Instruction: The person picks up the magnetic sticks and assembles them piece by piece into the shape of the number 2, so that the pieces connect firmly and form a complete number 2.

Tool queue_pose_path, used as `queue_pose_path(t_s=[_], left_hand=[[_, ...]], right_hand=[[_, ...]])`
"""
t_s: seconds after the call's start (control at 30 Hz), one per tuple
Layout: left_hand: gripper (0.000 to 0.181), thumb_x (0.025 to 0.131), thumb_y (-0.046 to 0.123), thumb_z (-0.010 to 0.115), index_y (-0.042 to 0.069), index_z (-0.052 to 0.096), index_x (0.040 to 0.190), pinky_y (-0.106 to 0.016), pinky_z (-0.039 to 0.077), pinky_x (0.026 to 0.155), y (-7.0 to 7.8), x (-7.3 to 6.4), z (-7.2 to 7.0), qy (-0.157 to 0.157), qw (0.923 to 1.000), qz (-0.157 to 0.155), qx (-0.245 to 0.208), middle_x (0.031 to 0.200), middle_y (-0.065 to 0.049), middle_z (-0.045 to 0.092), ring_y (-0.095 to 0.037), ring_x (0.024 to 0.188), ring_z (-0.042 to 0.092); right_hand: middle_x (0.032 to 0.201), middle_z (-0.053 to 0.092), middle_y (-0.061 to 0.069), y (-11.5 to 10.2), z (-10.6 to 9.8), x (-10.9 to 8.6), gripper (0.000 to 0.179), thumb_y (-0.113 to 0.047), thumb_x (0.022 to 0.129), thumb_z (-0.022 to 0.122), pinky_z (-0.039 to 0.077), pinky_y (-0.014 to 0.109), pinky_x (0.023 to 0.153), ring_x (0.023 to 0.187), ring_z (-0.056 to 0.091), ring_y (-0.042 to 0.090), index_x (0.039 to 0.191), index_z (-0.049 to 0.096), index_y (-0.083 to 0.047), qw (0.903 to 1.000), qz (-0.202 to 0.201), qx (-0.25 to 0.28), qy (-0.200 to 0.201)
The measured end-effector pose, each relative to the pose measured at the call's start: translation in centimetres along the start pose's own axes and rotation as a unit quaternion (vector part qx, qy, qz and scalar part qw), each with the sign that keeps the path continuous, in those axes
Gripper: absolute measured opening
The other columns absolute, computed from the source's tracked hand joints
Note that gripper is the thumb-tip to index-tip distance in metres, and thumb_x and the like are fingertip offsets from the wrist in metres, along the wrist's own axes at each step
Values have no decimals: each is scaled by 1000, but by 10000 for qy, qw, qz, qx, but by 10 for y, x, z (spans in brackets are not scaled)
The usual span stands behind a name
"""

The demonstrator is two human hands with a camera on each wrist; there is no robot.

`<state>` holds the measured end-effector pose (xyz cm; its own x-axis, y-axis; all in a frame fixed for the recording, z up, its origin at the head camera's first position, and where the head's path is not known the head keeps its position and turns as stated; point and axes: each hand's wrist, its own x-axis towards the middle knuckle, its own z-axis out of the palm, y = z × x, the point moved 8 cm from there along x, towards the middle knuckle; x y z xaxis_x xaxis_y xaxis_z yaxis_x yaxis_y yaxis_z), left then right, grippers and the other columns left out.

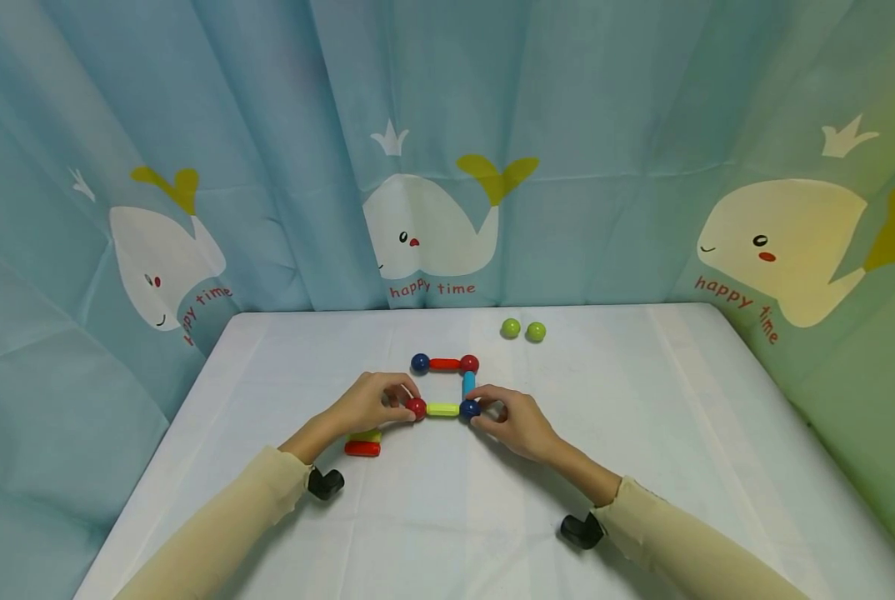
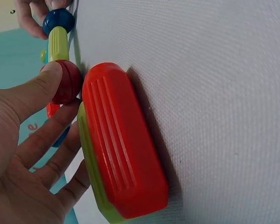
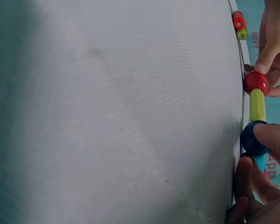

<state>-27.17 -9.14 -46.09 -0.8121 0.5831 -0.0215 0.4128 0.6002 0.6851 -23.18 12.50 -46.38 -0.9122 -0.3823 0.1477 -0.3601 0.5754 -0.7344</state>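
Observation:
My left hand [image 1: 368, 404] pinches a red ball [image 1: 417, 408] between thumb and fingers. At the other end of a yellow-green rod [image 1: 443, 410], my right hand [image 1: 518, 423] pinches a dark blue ball [image 1: 469, 409]. From that blue ball a light blue rod [image 1: 468, 384] runs back to a second red ball [image 1: 469, 363]. A red rod [image 1: 444, 364] links this one to another dark blue ball [image 1: 420, 363], so the pieces form three sides of a square, with the left side unjoined. The right wrist view shows the right thumb on the blue ball [image 3: 255, 138].
Beneath and beside the left hand lie a loose red rod [image 1: 362, 448] and a yellow-green rod [image 2: 89, 163], side by side. Two green balls [image 1: 511, 328] sit near the back edge of the white table [image 1: 642, 400]. A whale-print curtain [image 1: 597, 167] hangs behind.

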Motion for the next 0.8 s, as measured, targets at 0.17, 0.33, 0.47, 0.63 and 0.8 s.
queue_pose_path(t_s=[0.17, 0.33, 0.47, 0.63, 0.8], left_hand=[[23, 89, 19, 82, 23, 71, 108, -32, 52, 78, -1, 0, 0, -8, 10000, -7, -26, 92, 9, 72, -13, 82, 61], [23, 90, 19, 82, 22, 71, 110, -30, 53, 76, 0, 0, 0, -40, 10000, 20, 7, 94, 8, 73, -13, 83, 61], [26, 90, 18, 82, 21, 71, 114, -29, 54, 77, -1, -1, 0, -82, 9999, 26, 61, 97, 7, 73, -13, 84, 61], [30, 90, 18, 81, 20, 71, 118, -29, 54, 79, -1, -1, -1, -111, 9998, 44, 143, 100, 6, 74, -12, 86, 62], [32, 91, 19, 81, 20, 71, 121, -29, 54, 80, -1, -3, -2, -116, 9998, 50, 164, 101, 6, 74, -11, 86, 62]], right_hand=[[109, 74, 9, 0, 0, 0, 32, -10, 93, 76, 47, 25, 58, 65, 52, 13, 124, 70, -12, 10000, 48, -21, 9], [109, 73, 9, 1, 0, 1, 33, -10, 93, 76, 47, 25, 59, 66, 52, 12, 125, 70, -12, 10000, 70, -39, 14], [109, 74, 9, 2, 0, 1, 33, -10, 93, 76, 48, 24, 60, 67, 53, 13, 125, 70, -12, 10000, 48, -32, 14], [109, 74, 9, 2, -2, 0, 33, -10, 93, 76, 48, 25, 59, 68, 54, 15, 125, 70, -12, 10000, 24, 3, 25], [110, 74, 9, 2, 0, 2, 33, -10, 93, 76, 49, 25, 61, 70, 55, 15, 126, 70, -12, 10000, 40, 16, -17]])
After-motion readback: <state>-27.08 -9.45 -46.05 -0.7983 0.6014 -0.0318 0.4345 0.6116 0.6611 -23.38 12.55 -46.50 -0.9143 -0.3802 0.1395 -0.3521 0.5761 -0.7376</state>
